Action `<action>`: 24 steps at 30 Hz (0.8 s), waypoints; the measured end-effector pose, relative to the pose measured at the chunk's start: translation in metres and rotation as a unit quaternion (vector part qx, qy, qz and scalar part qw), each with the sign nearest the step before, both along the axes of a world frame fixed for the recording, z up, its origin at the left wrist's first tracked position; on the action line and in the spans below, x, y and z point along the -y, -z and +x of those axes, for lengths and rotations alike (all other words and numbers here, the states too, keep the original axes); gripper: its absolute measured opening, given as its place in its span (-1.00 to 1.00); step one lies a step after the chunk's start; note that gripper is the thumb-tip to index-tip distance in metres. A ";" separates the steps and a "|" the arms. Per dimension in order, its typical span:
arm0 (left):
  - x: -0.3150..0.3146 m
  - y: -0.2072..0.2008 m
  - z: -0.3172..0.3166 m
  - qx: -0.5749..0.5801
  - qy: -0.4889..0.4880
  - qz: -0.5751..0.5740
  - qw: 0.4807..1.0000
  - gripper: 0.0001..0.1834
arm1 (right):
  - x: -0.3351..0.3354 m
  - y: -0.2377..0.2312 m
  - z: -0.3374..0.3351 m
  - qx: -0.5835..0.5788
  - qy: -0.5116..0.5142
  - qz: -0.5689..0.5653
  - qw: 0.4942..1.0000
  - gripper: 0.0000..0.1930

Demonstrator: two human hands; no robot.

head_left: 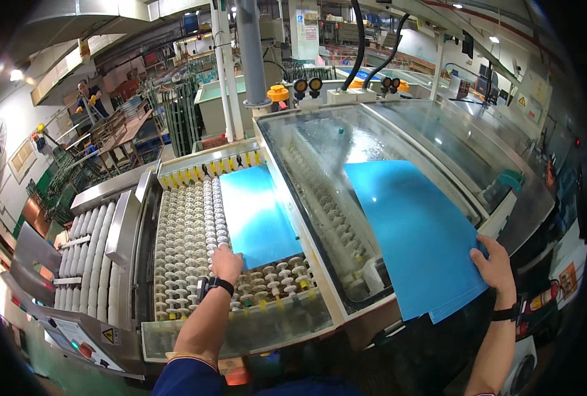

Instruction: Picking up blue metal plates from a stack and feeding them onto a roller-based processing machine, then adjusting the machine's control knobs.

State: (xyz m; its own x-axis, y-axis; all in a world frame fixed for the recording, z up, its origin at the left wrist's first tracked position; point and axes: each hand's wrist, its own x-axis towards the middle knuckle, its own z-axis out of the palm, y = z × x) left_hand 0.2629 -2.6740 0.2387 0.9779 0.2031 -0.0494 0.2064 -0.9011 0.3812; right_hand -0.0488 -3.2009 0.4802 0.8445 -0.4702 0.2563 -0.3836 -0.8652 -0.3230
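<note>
Hands (227, 263) outstretched on blue sheets (259, 212)

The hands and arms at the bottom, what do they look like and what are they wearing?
Both arms are bare below the elbow. The left hand has a black watch with a dark face on its wrist, and a dark blue sleeve with a pale cuff is pushed up near the elbow. The right hand wears a black wristband. No gloves.
</note>
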 end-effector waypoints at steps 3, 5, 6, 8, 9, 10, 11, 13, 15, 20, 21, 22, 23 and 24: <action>0.000 0.017 -0.003 0.095 0.172 0.051 0.979 -0.18 | 0.002 0.005 -0.001 0.008 -0.015 0.013 1.000 -0.44; 0.002 0.029 -0.002 0.038 0.197 0.071 0.977 -0.10 | 0.003 0.009 -0.001 0.024 -0.025 0.005 0.999 -0.44; 0.009 0.030 -0.003 0.037 0.201 0.069 0.976 -0.10 | 0.004 0.008 -0.003 0.024 -0.022 0.003 0.999 -0.44; 0.020 0.031 -0.004 0.037 0.212 0.066 0.974 -0.10 | 0.006 0.006 -0.007 0.016 -0.028 -0.013 0.999 -0.45; 0.023 0.030 -0.003 0.031 0.206 0.058 0.976 -0.11 | 0.008 0.008 -0.008 0.016 -0.021 -0.015 1.000 -0.45; 0.025 0.028 -0.003 0.025 0.201 0.049 0.978 -0.12 | 0.011 0.012 -0.007 0.020 -0.034 -0.023 0.999 -0.46; 0.024 0.026 -0.003 0.024 0.208 0.075 0.975 -0.15 | 0.014 0.012 -0.008 0.023 -0.044 -0.033 0.998 -0.46; 0.022 0.028 -0.010 0.151 0.172 0.011 0.973 -0.28 | 0.001 0.008 0.006 0.019 -0.049 -0.035 0.998 -0.47; 0.080 -0.033 -0.050 0.253 0.173 -0.176 0.935 -0.45 | 0.010 0.012 0.000 0.009 -0.021 -0.048 0.999 -0.47; 0.183 -0.166 -0.189 0.034 0.261 -0.548 0.794 -0.61 | 0.027 0.012 -0.009 -0.017 0.009 -0.028 0.999 -0.58; 0.193 -0.156 -0.194 -0.031 0.274 -0.573 0.771 -0.54 | 0.030 0.009 -0.018 -0.024 0.020 -0.029 0.999 -0.59; 0.207 -0.164 -0.207 -0.112 0.249 -0.623 0.733 -0.49 | 0.044 0.034 -0.019 0.068 -0.041 -0.072 0.994 -0.65; 0.221 -0.187 -0.222 -0.223 0.199 -0.641 0.707 -0.46 | 0.043 0.037 -0.018 0.046 -0.046 -0.092 0.994 -0.69; 0.219 -0.189 -0.231 -0.178 0.171 -0.634 0.733 -0.58 | 0.042 0.043 0.009 -0.034 -0.039 -0.051 0.997 -0.69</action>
